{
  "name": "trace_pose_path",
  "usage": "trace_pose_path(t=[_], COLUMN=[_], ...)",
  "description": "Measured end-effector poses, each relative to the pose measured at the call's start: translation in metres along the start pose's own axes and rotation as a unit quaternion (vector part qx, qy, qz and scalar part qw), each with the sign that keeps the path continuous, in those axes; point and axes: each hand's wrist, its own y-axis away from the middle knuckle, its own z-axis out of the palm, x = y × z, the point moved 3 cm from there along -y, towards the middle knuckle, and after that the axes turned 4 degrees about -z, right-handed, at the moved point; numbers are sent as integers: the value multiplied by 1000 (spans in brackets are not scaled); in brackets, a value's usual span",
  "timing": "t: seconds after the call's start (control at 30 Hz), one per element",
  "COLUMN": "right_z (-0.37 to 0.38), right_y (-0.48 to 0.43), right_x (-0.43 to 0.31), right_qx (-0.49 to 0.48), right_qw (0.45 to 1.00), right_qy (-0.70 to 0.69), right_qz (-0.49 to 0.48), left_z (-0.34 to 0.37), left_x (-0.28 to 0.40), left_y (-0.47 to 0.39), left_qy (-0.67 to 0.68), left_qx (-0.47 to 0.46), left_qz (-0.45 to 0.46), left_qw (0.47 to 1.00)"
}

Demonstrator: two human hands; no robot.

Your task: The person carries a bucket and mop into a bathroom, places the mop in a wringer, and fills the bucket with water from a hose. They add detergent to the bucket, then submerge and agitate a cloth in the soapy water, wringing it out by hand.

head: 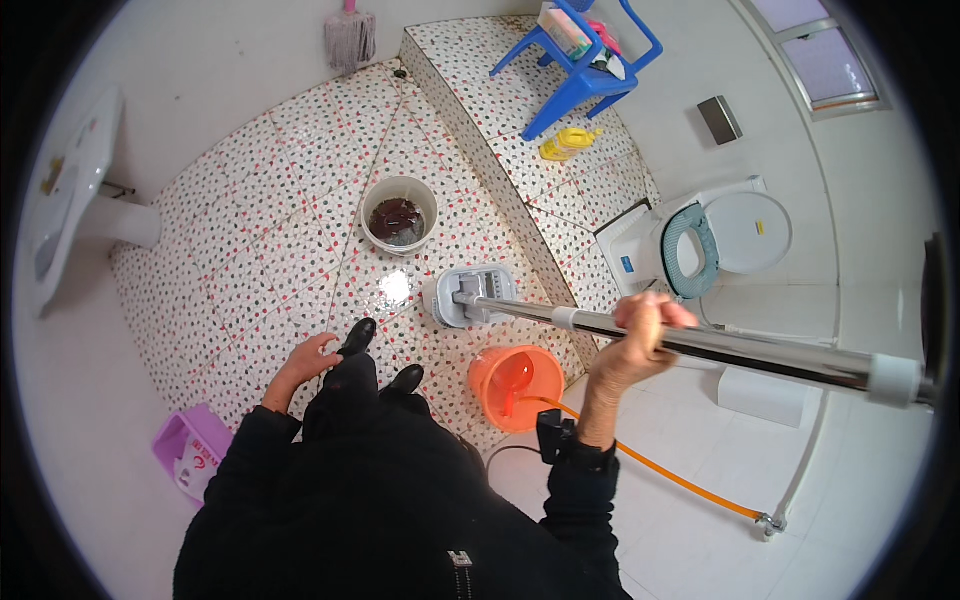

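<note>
My right hand [642, 343] grips the metal pole of a mop [765, 360]. The pole's lower end goes down into a grey-white mop bucket [495, 283] on the speckled tile floor; the mop head inside is mostly hidden. Low beside my thigh, my left hand [309, 361] hangs with fingers apart and holds nothing. Just below the mop bucket stands an orange bucket [480, 375] with a red dipper [516, 375] in it. An orange hose [679, 480] runs from a wall tap [770, 523] into that bucket. Dark water lies in a white bucket [427, 201] farther forward.
A tiled step [487, 161] rises on the right, bearing a blue plastic chair [562, 94], a yellow bottle [568, 144] and a toilet [754, 232]. At left are a pedestal sink [124, 221] and a purple bin [206, 424]. Another mop [350, 41] hangs against the far wall.
</note>
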Motion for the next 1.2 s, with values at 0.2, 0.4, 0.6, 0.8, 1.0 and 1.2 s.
trace_pose_path(t=[0.2,0.4,0.6,0.8,1.0,1.2], right_z=[-13,-15,-9,-7,-8,-12], right_y=[32,49,78,88,93,38], right_x=[55,87,131,146,139,117], right_qx=[32,28,13,10,-151,-64], right_qw=[993,987,977,973,950,962], right_qy=[16,78,76,84,-3,74], right_qz=[116,141,198,216,273,255], left_z=[-1,0,-5,-10,-11,-12], left_x=[-6,-2,-4,-11,-24,-22], left_y=[0,-4,3,8,11,15], left_qy=[-8,-8,7,15,6,-4], left_qx=[-14,-19,-8,12,19,2], left_qz=[-32,-26,-31,3,-21,-14], left_qw=[999,999,999,1000,1000,1000])
